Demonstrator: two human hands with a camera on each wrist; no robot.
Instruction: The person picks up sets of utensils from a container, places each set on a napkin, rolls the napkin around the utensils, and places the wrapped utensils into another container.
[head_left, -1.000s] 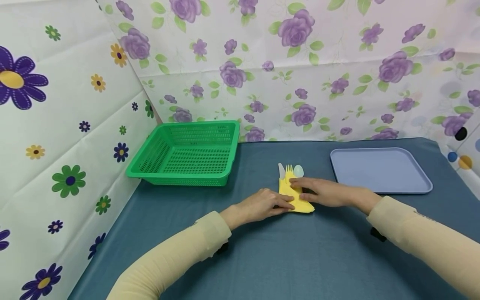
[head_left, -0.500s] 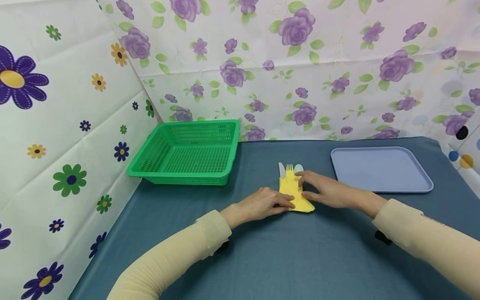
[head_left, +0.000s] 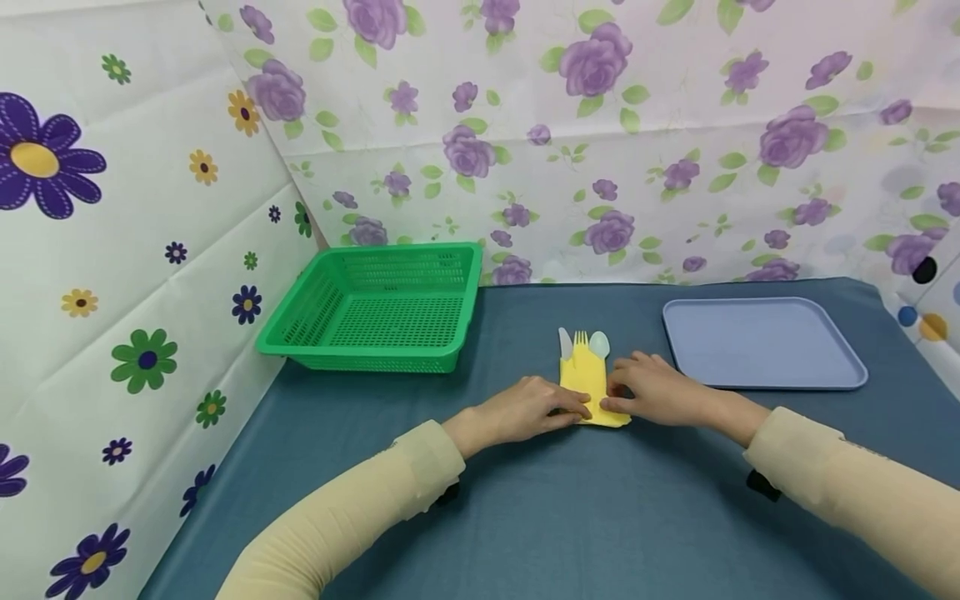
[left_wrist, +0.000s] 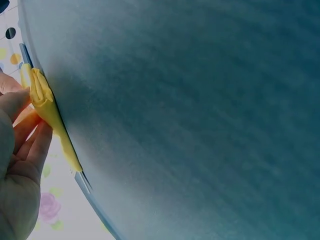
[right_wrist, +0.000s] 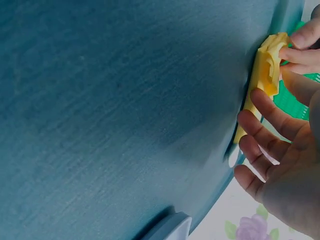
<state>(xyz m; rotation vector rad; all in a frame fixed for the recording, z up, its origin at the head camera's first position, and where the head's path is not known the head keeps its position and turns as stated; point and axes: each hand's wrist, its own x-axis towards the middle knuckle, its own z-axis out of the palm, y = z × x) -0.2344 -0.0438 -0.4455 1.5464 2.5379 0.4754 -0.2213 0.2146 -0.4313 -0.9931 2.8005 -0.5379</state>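
Backdrop: white sheets, purple roses on the back one (head_left: 495, 108), bold daisies on the left one (head_left: 157, 125); tops run out of frame.
Table: dark blue-teal cloth (head_left: 570, 517), near edge cut off.
Napkin: folded yellow napkin (head_left: 583, 379), lying on the cloth between the basket and tray, lower part half covered by fingers. Paper or fabric, can't tell.
Cutlery: white knife (head_left: 565, 343), yellow fork (head_left: 581, 339), pale green spoon (head_left: 599, 344), heads poking out the far end, handles hidden inside. Fork kinda melts into the napkin, same colour.
Left hand: left hand (head_left: 523, 410) rests its fingertips on the napkin's lower left, fingers gently bent. Thumb's mostly hidden from above.
Right hand: right hand (head_left: 654, 389) is at the napkin's right edge, fingers loosely curved and a bit spread, thumb by the fold. Honestly can't tell how firmly it touches.
Basket: green basket (head_left: 360, 352), back left; just a sliver behind fingers in the right wrist shot.
Tray: bluish tray (head_left: 765, 342), back right, only a corner in that same shot.
Sleeves: cream sleeves (head_left: 360, 500), cropped by the frame, dark bits under both cuffs too obscured to ID.
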